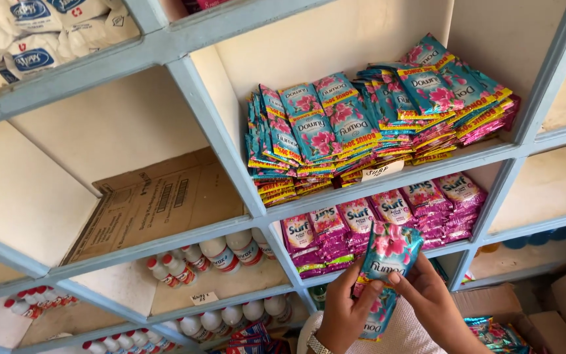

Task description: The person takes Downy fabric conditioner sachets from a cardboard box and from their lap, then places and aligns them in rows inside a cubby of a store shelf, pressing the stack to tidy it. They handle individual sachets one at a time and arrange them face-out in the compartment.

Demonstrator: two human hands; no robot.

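Both hands meet low before the shelves: your left hand [347,308] and right hand [427,298] pinch a strip of teal sachets [388,262] below the purple sachets [388,216], apparently mid-stocking, so lifting toward the teal stack [375,124] seems due.

Both hands, left hand [347,313] beside right hand [435,308], hold teal flower-printed sachets [388,259] before the pale-blue wooden shelf [221,141]. Above, stacked teal sachets [375,124] fill one compartment; magenta sachets [388,219] lie below it, white red-capped bottles [211,255] to their left.
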